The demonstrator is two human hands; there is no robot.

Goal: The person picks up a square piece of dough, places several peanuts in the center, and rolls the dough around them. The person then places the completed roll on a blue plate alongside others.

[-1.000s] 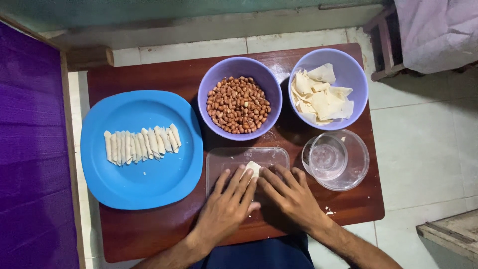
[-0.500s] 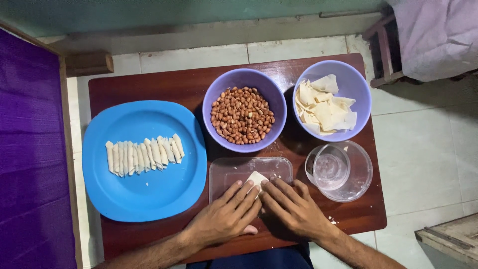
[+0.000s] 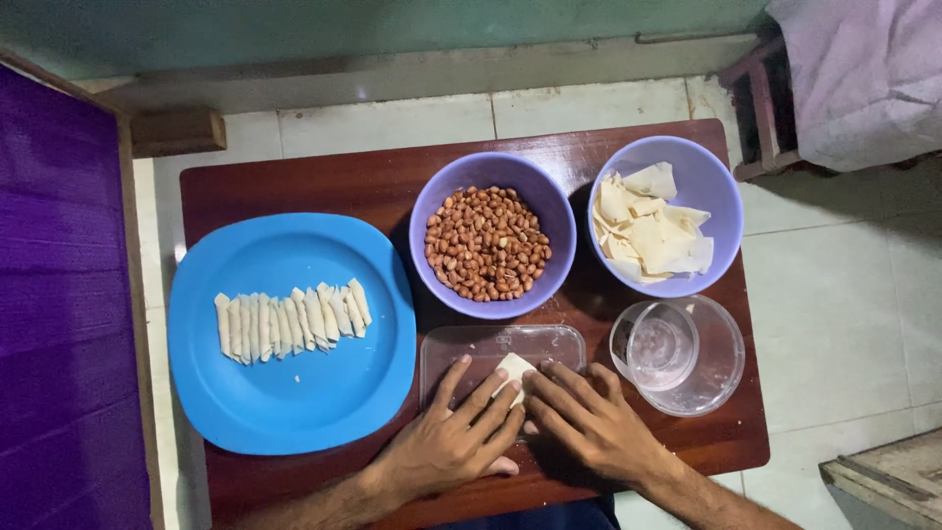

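- The left hand (image 3: 453, 442) lies low in the middle of the frame, fingers spread flat, with the tips pressing on a small white dough sheet (image 3: 512, 371).
- The right hand (image 3: 587, 424) sits just beside it, fingers bent down onto the same sheet. Both hands pin it flat; neither one grips it.
- The dough sheet is pale, thin and folded at a corner. It rests on a clear plastic tray (image 3: 471, 351), just above the fingertips.
- It looks soft. I think it could tear if the fingers push too hard, or come undone if they let go too soon.
- A clear glass bowl (image 3: 721, 363) with a smaller glass cup inside stands close to the right hand. A bump from that hand could tip it.
- Above the tray is a purple bowl of peanuts (image 3: 488, 243).
- In the upper right is a second purple bowl (image 3: 708, 186) with more white sheets.
- On the left, a blue plate (image 3: 294, 393) holds a neat row of little white rolls (image 3: 291, 319).
- All of it stands on a dark wooden table (image 3: 294, 191).
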